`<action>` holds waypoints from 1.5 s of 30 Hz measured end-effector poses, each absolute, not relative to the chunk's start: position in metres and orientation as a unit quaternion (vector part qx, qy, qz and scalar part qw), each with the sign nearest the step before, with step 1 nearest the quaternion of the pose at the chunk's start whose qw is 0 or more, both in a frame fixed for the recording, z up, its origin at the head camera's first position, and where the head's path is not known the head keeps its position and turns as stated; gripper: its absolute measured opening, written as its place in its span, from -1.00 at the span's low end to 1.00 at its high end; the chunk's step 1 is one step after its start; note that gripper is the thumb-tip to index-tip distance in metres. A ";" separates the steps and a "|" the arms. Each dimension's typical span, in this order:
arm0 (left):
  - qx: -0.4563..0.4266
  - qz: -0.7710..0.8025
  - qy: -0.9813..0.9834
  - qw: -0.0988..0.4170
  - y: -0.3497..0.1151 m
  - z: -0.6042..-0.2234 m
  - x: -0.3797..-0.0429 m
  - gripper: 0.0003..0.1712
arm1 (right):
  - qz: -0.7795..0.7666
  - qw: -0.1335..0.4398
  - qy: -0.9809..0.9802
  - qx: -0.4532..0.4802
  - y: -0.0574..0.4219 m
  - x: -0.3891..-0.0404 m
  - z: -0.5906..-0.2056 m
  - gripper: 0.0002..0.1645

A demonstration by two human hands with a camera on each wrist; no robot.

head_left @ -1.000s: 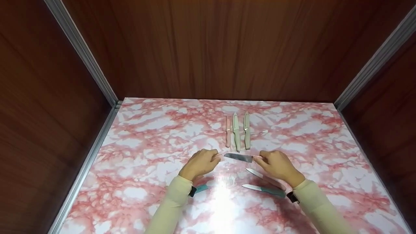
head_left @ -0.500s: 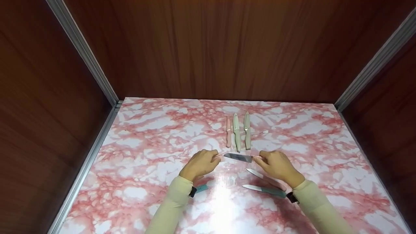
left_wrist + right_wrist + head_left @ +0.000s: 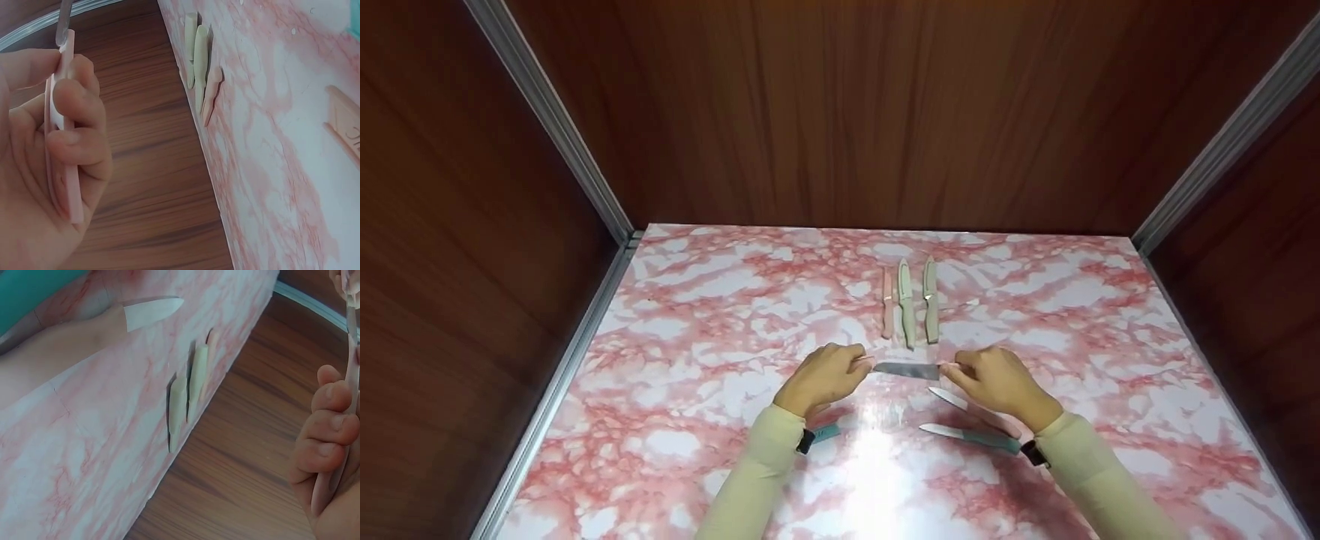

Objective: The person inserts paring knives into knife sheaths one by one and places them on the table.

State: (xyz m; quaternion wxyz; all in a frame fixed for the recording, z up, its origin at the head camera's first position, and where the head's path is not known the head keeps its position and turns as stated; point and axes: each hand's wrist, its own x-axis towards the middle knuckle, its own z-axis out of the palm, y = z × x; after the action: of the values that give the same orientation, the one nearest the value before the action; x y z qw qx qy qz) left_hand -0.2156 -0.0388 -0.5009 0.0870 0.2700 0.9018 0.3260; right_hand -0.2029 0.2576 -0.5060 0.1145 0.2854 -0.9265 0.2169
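Note:
My left hand (image 3: pixel 823 376) grips a pink knife sheath (image 3: pixel 73 191), fingers curled round it. Held in my right hand (image 3: pixel 1005 382) is the pink handle (image 3: pixel 325 486) of a knife (image 3: pixel 909 370), its grey blade pointing left toward the sheath between both hands. In the left wrist view the blade (image 3: pixel 63 22) meets the sheath's upper end; whether the tip is inside I cannot tell. Below my right hand lie a bare-bladed knife with a pink handle (image 3: pixel 994 421) and another with a teal handle (image 3: pixel 990 441). A teal sheath (image 3: pixel 826 433) lies partly hidden by my left wrist.
Farther back on the marbled table (image 3: pixel 720 300) lie a pink knife (image 3: pixel 887 315) and two pale green knives, one in the middle (image 3: pixel 908 319) and one at right (image 3: pixel 931 319), all sheathed. A pink sheath (image 3: pixel 346 124) lies near my left wrist. Wooden panels (image 3: pixel 840 112) enclose the table.
The knife has shifted slightly left and its blade has tilted down a little, bringing its tip closer to the left hand. Both hands hold nearly the same positions.

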 end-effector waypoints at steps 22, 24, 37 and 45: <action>0.275 0.322 0.903 0.074 -0.042 -0.500 -0.216 -0.68 | 0.216 0.138 -0.915 0.311 0.260 -0.206 -0.505 -0.44; 0.275 0.317 0.905 0.069 -0.041 -0.499 -0.216 -0.69 | 0.212 0.138 -0.915 0.316 0.259 -0.205 -0.504 -0.44; 0.283 0.308 0.905 0.079 -0.038 -0.498 -0.211 -0.62 | 0.203 0.149 -0.903 0.348 0.259 -0.204 -0.502 -0.45; 0.305 0.291 0.905 0.064 -0.033 -0.499 -0.210 -0.63 | 0.203 0.141 -0.897 0.367 0.258 -0.204 -0.502 -0.47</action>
State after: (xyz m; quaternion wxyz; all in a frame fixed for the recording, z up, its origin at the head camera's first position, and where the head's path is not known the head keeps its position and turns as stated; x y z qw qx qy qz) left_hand -0.2100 -0.0328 -0.4994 0.0644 0.3046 0.9048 0.2907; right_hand -0.2044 0.2584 -0.5024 0.1408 0.3666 -0.8970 0.2030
